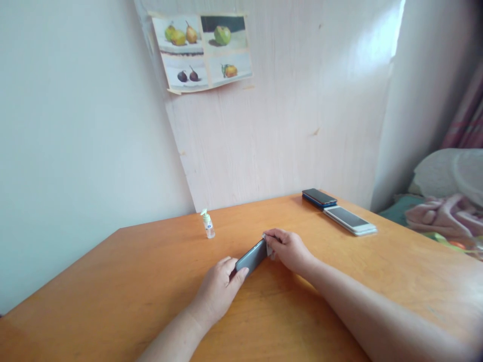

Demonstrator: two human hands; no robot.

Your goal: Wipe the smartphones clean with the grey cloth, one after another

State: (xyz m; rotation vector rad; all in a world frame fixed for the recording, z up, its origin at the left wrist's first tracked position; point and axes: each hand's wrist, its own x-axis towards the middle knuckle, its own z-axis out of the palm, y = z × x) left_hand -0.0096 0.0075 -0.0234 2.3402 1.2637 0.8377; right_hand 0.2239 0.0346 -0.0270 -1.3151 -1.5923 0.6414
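A dark grey phone point(252, 257) is held up on its long edge above the middle of the table. My left hand point(221, 284) grips its near end, thumb on the face toward me and fingers behind. At the far end, my right hand point(289, 249) pinches a small white wipe point(269, 250) against the phone's corner. Part of the wipe is hidden behind the fingers. A small pump bottle point(208, 225) with clear contents and a pale pump head stands beyond my left hand.
On the wooden table point(113, 281), stacked phones with a black one point(319, 196) on top lie at the back right. Beside them is a white phone point(349, 219) on another pale slab. Fruit pictures point(204, 53) hang on the wall. Rumpled bedding point(437, 216) lies beyond the right edge.
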